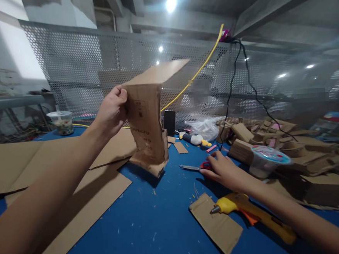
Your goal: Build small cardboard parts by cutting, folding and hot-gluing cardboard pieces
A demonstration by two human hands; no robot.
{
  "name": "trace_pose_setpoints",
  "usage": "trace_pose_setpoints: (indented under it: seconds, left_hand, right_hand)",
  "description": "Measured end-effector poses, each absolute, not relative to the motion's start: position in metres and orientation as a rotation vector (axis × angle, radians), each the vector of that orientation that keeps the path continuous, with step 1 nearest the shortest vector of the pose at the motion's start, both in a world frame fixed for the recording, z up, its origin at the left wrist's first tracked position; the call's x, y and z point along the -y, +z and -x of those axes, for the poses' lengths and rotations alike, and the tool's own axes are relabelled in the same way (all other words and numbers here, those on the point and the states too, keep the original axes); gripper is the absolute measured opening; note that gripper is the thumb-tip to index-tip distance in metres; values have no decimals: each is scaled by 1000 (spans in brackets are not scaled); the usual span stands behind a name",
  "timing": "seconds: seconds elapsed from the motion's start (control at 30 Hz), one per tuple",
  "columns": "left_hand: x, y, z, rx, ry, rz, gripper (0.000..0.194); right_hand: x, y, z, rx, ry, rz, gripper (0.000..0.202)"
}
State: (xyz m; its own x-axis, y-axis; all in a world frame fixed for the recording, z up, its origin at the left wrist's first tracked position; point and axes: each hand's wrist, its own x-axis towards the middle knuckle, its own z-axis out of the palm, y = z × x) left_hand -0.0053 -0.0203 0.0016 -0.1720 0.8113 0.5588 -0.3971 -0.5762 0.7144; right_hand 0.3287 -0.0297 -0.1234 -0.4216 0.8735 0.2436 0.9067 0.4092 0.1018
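Blue tabletop [141,225], perforated screen [68,56] behind, left hand [113,109] gripping folded cardboard [145,119], right hand [223,169] on scissors [191,167], grip unclear

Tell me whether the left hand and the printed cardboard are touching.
Touching. The head view shows the left hand gripping the printed cardboard near its upper left corner.

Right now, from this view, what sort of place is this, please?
Probably a cardboard-craft workspace: a yellow glue gun, red-handled scissors and a heap of cardboard pieces are on a blue table.
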Motion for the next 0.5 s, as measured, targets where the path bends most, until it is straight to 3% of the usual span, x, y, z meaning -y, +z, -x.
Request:
trace_pose_setpoints:
  seconds: [0.17, 0.5]
  left_hand:
    - [8, -6, 2, -416, 1938, -1187, 35]
    - [12, -15, -6, -333, 1949, -1001, 45]
  right_hand:
    - [42, -99, -305, 2363, -226, 1219, 73]
    - [49, -70, -241, 2302, 42, 986, 92]
